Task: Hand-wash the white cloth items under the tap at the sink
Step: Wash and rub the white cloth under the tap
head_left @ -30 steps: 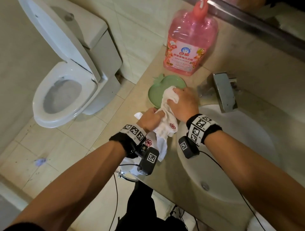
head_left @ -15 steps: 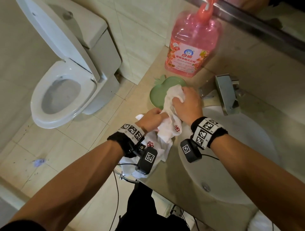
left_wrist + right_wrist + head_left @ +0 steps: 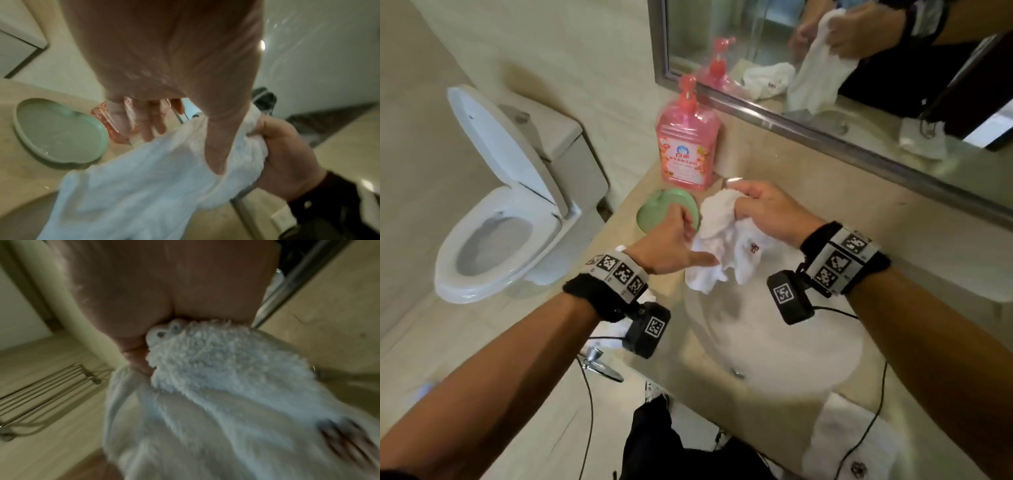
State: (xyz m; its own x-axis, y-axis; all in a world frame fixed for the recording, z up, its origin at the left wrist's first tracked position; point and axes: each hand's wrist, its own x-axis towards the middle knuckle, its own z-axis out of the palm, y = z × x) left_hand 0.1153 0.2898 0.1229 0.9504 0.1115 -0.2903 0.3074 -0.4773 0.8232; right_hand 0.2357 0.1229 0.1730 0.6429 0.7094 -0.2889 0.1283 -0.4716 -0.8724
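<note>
My right hand (image 3: 751, 207) grips the bunched top of a white cloth (image 3: 722, 240) with a small red mark. The cloth hangs above the left rim of the white sink (image 3: 784, 346). Up close, the right wrist view shows its fluffy pile (image 3: 226, 369) squeezed in my fist. My left hand (image 3: 686, 240) is beside the cloth with its fingers straight and its thumb lying across the fabric (image 3: 154, 186). The tap (image 3: 732, 180) is almost hidden behind my right hand; I see no water running.
A green plate (image 3: 661, 209) and a pink soap bottle (image 3: 688, 150) stand on the counter left of the sink. Another white cloth (image 3: 849, 435) lies at the counter's near right. The toilet (image 3: 496, 219) is to the left, and a mirror (image 3: 842, 68) hangs above.
My right hand has lifted the cloth off the green plate and carried it right, toward the sink. My left hand has loosened its grip and straightened its fingers.
</note>
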